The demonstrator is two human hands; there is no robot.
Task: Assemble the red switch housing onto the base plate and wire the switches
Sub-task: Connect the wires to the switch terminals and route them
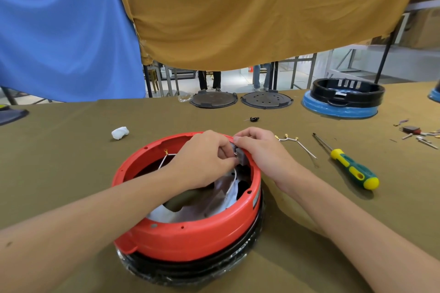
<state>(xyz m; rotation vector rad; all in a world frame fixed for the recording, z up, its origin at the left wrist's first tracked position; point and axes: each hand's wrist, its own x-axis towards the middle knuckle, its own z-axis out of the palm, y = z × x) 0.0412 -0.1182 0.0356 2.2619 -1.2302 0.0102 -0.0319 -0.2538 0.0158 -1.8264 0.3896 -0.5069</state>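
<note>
A round red housing (190, 238) stands on a black, plastic-wrapped body (190, 271) in front of me. A grey switch (241, 158) sits at the inside of its far right rim. My left hand (202, 162) reaches into the housing and pinches a white wire's metal terminal (235, 154) against the switch. My right hand (259, 150) rests over the rim from outside and grips the switch. A white wire (230, 185) runs down inside the housing. Another white wire with a gold terminal (166, 151) lies at the far left inside.
A green and yellow screwdriver (350, 166) lies right of the housing, beside a loose wire harness (295, 141). Two dark round plates (214, 99) (266, 100) and a black housing on a blue base (342, 100) stand at the table's far edge. A white wad (120, 132) lies left.
</note>
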